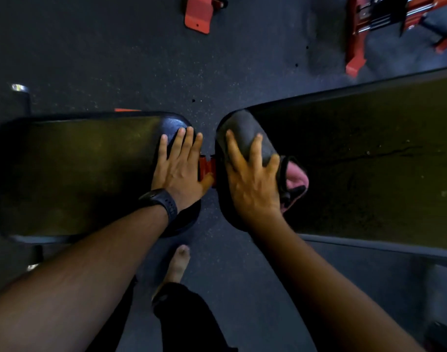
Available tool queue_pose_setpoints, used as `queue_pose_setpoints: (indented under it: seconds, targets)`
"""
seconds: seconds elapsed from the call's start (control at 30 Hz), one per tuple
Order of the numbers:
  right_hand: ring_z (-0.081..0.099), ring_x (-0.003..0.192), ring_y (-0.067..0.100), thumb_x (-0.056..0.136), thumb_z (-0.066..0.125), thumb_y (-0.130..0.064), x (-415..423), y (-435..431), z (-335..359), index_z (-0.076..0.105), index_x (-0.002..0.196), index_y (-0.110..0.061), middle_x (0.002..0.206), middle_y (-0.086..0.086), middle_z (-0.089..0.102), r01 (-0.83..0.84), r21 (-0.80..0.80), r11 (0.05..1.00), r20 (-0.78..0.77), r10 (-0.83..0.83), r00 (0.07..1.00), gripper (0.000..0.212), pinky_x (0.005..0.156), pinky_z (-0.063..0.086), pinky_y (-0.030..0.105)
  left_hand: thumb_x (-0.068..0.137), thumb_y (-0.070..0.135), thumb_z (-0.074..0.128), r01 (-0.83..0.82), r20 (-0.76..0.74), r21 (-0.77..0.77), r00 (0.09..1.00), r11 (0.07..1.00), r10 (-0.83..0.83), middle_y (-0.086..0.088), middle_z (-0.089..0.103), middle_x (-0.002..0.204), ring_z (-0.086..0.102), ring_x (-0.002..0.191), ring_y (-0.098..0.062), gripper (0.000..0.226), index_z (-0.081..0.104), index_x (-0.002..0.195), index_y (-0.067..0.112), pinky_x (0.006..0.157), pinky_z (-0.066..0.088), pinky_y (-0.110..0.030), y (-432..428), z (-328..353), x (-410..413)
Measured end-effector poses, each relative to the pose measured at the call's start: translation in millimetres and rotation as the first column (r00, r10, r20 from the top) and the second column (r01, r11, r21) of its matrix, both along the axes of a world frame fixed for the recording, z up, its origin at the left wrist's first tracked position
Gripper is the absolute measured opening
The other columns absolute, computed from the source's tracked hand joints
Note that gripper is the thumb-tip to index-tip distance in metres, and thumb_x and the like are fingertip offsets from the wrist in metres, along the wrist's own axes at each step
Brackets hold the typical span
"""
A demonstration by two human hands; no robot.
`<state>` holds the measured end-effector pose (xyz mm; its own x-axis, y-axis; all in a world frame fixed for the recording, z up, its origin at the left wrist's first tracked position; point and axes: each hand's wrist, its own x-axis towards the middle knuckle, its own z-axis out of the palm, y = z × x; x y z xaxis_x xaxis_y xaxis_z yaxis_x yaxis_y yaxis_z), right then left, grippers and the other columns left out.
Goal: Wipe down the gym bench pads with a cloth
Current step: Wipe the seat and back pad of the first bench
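Observation:
Two black bench pads lie end to end below me: the seat pad on the left and the long back pad on the right, with a red frame joint showing in the gap. My left hand rests flat on the seat pad's right end, fingers straight, a black watch on the wrist. My right hand presses a dark grey cloth with a pink inner side onto the back pad's left end, fingers spread over it.
Dark speckled rubber floor surrounds the bench. Red equipment feet stand at the top centre and a red rack base at the top right. My bare foot and dark trouser leg are below the gap.

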<state>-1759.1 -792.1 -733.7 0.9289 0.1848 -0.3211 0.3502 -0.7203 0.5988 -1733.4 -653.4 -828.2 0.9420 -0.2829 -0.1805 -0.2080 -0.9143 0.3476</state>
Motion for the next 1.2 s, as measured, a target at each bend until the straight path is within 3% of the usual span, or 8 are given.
queue_pose_setpoints:
  seconds: [0.2, 0.37, 0.47, 0.6, 0.7, 0.83, 0.97, 1.2]
  targets:
    - [0.012, 0.146, 0.053, 0.099, 0.024, -0.029, -30.9, 11.2, -14.1, 0.021, 0.158, -0.015, 0.166, 0.016, 0.002, -0.232, -0.099, 0.968, -0.234, 0.204, 0.951, 0.061, 0.104, 0.019, 0.065, 0.08, 0.056, 0.047, 0.044, -0.036, -0.043, 0.998, 0.998, -0.046, -0.012, 0.019, 0.163, 0.009, 0.152, -0.025, 0.093, 0.02, 0.156, 0.01, 0.122, -0.001, -0.051, 6.1, 3.3, 4.0]
    - [0.002, 0.147, 0.053, 0.096, 0.047, -0.037, 52.0, -9.2, 9.3, 0.028, 0.156, -0.027, 0.167, 0.008, -0.005, 0.021, -0.025, 0.999, -0.08, -0.023, 0.997, 0.064, 0.101, 0.033, 0.071, 0.084, 0.06, 0.038, -0.022, -0.033, -0.01, 0.999, 1.0, 0.021, -0.01, 0.017, 0.164, 0.007, 0.152, -0.023, 0.088, 0.021, 0.156, 0.013, 0.121, -0.002, -0.052, -2.3, 3.6, 3.3]
    - [0.006, 0.145, 0.054, 0.095, 0.045, -0.033, 6.7, -13.2, 26.2, 0.027, 0.157, -0.025, 0.167, 0.01, -0.002, 0.122, 0.006, 0.993, -0.008, -0.122, 0.993, 0.065, 0.098, 0.036, 0.069, 0.08, 0.063, 0.042, -0.075, -0.075, -0.036, 0.995, 0.997, 0.072, -0.008, 0.014, 0.164, 0.004, 0.153, -0.023, 0.093, 0.018, 0.156, 0.015, 0.12, -0.007, -0.054, -12.5, 8.9, 4.8]
    - [0.01, 0.145, 0.056, 0.094, 0.029, -0.028, -93.0, -2.8, 8.1, 0.035, 0.154, -0.018, 0.166, 0.018, -0.005, -0.109, -0.109, 0.988, -0.236, 0.08, 0.968, 0.061, 0.102, 0.026, 0.066, 0.081, 0.056, 0.051, -0.035, -0.074, -0.036, 0.997, 0.999, 0.032, -0.009, 0.015, 0.164, 0.004, 0.152, -0.026, 0.092, 0.018, 0.156, 0.016, 0.12, -0.006, -0.056, -10.2, 7.5, 2.1]
    - [0.014, 0.146, 0.053, 0.096, 0.023, -0.031, -47.2, 11.2, -10.4, 0.03, 0.156, -0.02, 0.166, 0.016, 0.003, -0.171, -0.074, 0.982, -0.238, 0.149, 0.96, 0.062, 0.104, 0.03, 0.063, 0.082, 0.043, 0.058, 0.003, -0.03, -0.068, 1.0, 0.998, -0.005, -0.01, 0.018, 0.163, 0.008, 0.152, -0.025, 0.088, 0.021, 0.156, 0.012, 0.121, -0.003, -0.052, -0.8, 1.2, -1.7]
    - [0.01, 0.147, 0.052, 0.099, 0.041, -0.032, 36.1, -6.9, 7.8, 0.026, 0.157, -0.026, 0.167, 0.01, -0.004, -0.034, -0.029, 0.999, -0.107, 0.031, 0.994, 0.06, 0.102, 0.036, 0.066, 0.084, 0.052, 0.04, -0.022, -0.012, -0.071, 1.0, 0.997, 0.021, -0.011, 0.022, 0.162, 0.011, 0.152, -0.025, 0.084, 0.022, 0.155, 0.01, 0.122, 0.0, -0.051, -1.8, 1.1, -3.6]
    - [0.007, 0.145, 0.053, 0.092, 0.054, -0.034, 5.0, -24.8, 37.6, 0.021, 0.158, -0.026, 0.166, 0.01, -0.009, 0.147, 0.038, 0.988, -0.013, -0.146, 0.989, 0.074, 0.1, 0.035, 0.068, 0.083, 0.058, 0.036, -0.075, -0.057, -0.063, 0.996, 0.995, 0.072, -0.008, 0.017, 0.164, 0.007, 0.152, -0.023, 0.088, 0.017, 0.156, 0.014, 0.121, -0.005, -0.053, -11.9, 8.1, -0.7]
    - [0.019, 0.144, 0.053, 0.099, 0.03, -0.033, -45.3, -5.5, -6.0, 0.037, 0.153, -0.018, 0.165, 0.017, 0.007, -0.257, -0.08, 0.963, -0.24, 0.232, 0.943, 0.057, 0.102, 0.028, 0.063, 0.086, 0.043, 0.055, -0.048, -0.053, -0.127, 0.998, 0.991, 0.041, -0.01, 0.018, 0.163, 0.007, 0.152, -0.022, 0.084, 0.018, 0.156, 0.012, 0.122, -0.007, -0.049, -4.7, 2.8, -0.8]
